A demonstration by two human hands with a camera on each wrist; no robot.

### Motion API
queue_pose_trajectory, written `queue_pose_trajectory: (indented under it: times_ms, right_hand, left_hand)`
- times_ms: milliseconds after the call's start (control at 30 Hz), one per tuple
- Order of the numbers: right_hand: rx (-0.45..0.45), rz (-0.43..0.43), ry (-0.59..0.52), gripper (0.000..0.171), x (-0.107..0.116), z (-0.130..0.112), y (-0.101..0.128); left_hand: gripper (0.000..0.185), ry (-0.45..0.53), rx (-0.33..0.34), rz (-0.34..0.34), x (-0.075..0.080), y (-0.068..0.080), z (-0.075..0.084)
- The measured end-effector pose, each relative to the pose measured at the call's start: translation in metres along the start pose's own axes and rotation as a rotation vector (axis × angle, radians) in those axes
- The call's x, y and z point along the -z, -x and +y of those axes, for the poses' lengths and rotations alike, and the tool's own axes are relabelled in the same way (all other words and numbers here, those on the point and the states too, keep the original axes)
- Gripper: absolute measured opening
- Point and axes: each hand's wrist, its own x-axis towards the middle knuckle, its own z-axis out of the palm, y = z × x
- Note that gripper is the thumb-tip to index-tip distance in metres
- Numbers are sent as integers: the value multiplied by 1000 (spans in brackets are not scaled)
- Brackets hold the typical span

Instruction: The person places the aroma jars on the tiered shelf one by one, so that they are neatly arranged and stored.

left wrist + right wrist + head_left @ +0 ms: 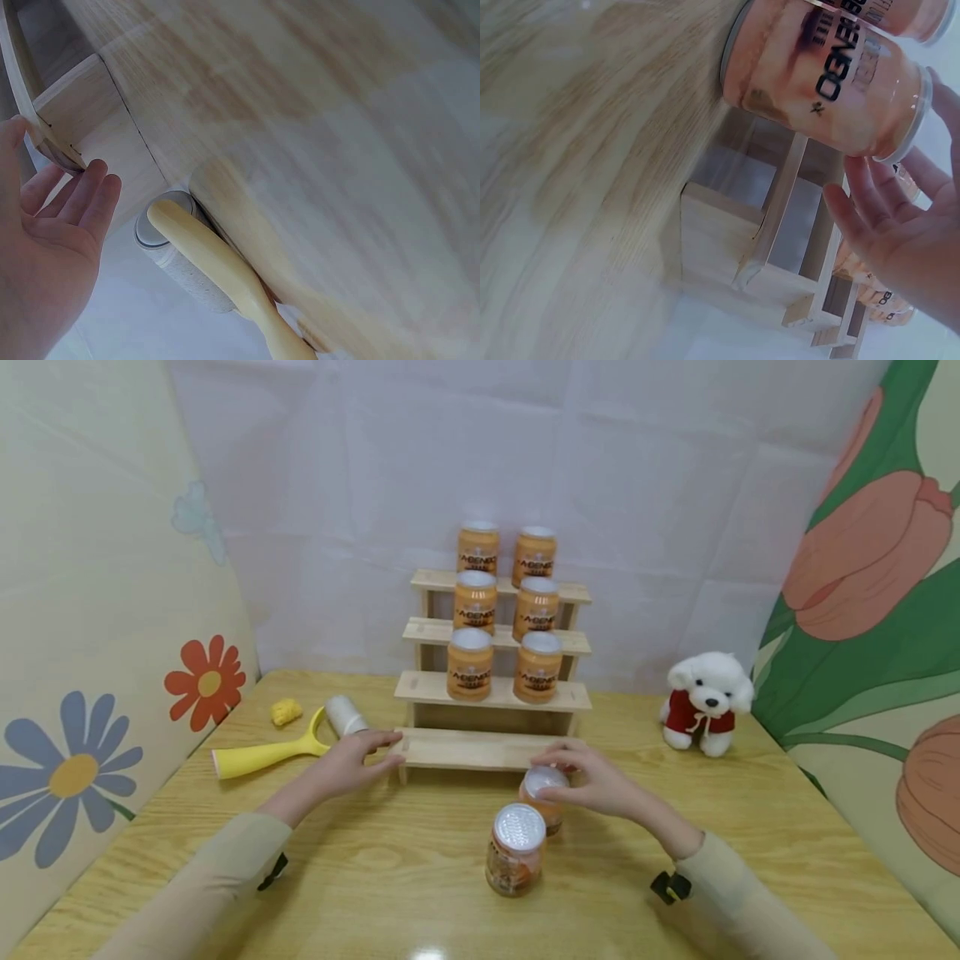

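Our right hand point(592, 785) cups the upright can point(543, 793) just below the rack's bottom step point(472, 749), while our left hand point(352, 762) rests spread on that step's end.

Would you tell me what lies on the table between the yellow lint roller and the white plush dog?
In the head view, the wooden stepped rack with six orange cans stands between the lint roller and the plush dog; the left hand rests on its lowest step.
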Motion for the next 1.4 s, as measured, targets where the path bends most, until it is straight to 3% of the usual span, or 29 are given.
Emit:
queue_pose_trajectory:
  times_ms: [267,500,967,1400]
  right_hand:
    - [-80,-24,27,43,2,0,8]
    - [-136,-12,44,68,-3,-8,16]
    - [-139,-51,4,68,-8,-8,19]
    - [-124,-30,-11,71,-21,-25,9]
  left_hand:
    - [48,-3,-4,5,0,2,-3]
    - [47,3,4,4,0,4,-2]
    - [47,-7,-26,9,-1,0,-4]
    - [46,-13,-39,7,0,-1,-1]
